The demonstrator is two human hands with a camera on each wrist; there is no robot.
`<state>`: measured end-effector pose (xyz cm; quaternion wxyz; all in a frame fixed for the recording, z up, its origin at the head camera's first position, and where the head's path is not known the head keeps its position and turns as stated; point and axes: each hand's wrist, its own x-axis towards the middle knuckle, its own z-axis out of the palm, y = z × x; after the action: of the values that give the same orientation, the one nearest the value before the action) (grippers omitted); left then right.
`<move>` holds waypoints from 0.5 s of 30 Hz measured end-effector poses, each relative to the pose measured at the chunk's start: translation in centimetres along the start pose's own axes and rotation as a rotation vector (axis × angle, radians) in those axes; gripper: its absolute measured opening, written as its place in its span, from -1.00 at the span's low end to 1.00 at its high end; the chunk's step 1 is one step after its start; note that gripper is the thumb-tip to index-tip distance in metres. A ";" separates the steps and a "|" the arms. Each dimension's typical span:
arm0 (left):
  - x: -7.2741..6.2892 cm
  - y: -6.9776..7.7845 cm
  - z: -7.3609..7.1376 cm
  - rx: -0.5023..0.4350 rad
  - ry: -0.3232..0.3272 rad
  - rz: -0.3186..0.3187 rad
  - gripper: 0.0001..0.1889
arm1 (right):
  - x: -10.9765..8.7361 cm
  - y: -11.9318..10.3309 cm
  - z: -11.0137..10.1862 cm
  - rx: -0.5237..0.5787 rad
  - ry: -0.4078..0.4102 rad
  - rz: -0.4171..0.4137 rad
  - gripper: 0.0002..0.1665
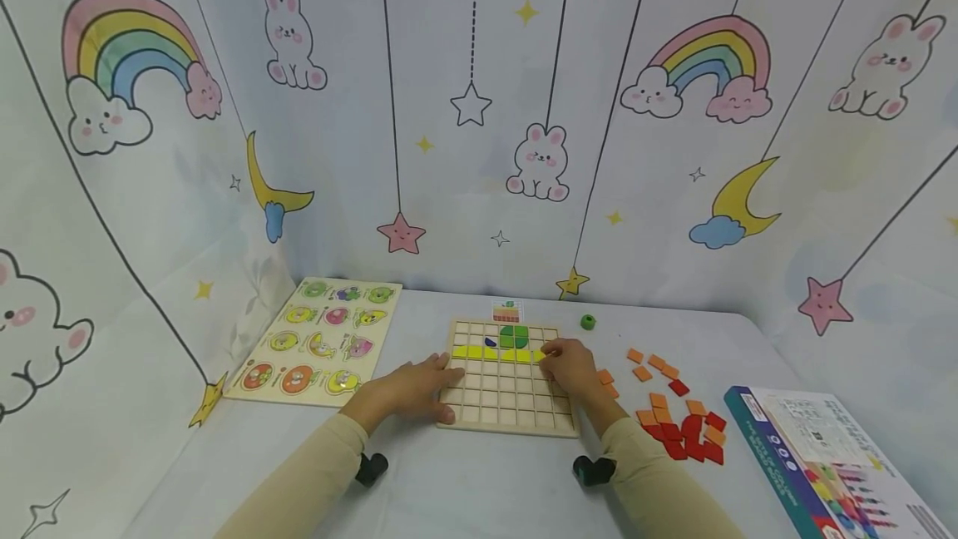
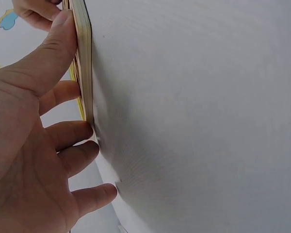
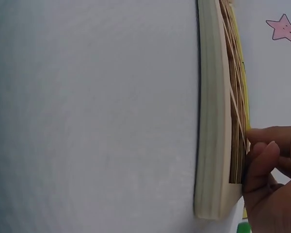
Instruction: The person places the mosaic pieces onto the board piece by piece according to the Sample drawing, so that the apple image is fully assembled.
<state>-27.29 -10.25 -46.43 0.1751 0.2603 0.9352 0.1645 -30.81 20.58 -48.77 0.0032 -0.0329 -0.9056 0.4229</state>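
Observation:
A wooden grid board [image 1: 497, 418] lies on the white table with a row of yellow tiles [image 1: 479, 352] across its upper part. Green tiles [image 1: 513, 337] forming a rounded shape sit above that row, beside a small dark blue piece [image 1: 490, 342]. My left hand [image 1: 419, 389] rests at the board's left side, fingers spread and thumb against its edge, as the left wrist view shows. At the right end of the yellow row, my right hand [image 1: 570, 366] pinches a yellow tile at the board's surface, its fingers bent; they largely hide the tile.
Orange tiles [image 1: 659, 402] and red tiles [image 1: 693, 427] lie scattered right of the board. Beyond them is a printed box [image 1: 831, 464]. A fruit-picture board [image 1: 314, 348] lies left. Behind the grid are a small picture card [image 1: 507, 311] and a green ring-like piece [image 1: 587, 322].

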 end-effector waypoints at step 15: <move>-0.1 0.1 -0.1 -0.006 -0.002 -0.003 -0.18 | -0.1 0.9 -2.5 0.004 -0.048 -0.001 -0.49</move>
<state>-27.25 -10.25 -46.27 0.1772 0.2584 0.9349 0.1665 -30.56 23.12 -47.85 -0.0183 -0.0220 -0.9046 0.4252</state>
